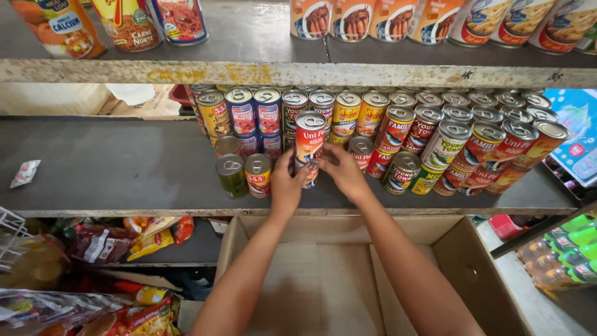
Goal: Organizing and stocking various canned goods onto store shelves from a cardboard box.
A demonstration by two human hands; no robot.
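Tall orange-and-red tin can with a silver pull-tab lid stands at the front of the grey middle shelf, seemingly stacked on a lower can that the fingers mostly hide. Left hand cups the stack from the left, fingers curled partway round it. Right hand closes on it from the right, fingertips meeting the left hand's at the lower can. Both hands grip from the sides, likely to keep the two cans in line. Whether the lower can rests on the shelf or is lifted slightly I cannot tell; the hands cover its base.

Just left of the hands: a green tin can and a short red-and-yellow tin can, upright, side by side, touching or nearly so. Behind and to the right: a dense block of stacked tin cans in red, yellow and green, two tiers high, lids up, leaning back toward the shelf's rear. A small white wrapper lies alone at the far left of the shelf.

Upper shelf, paint worn on its front edge, carries larger cans.

Below the forearms: an open brown cardboard box, flaps out, interior showing no cans. Lower left: crinkled snack packets.
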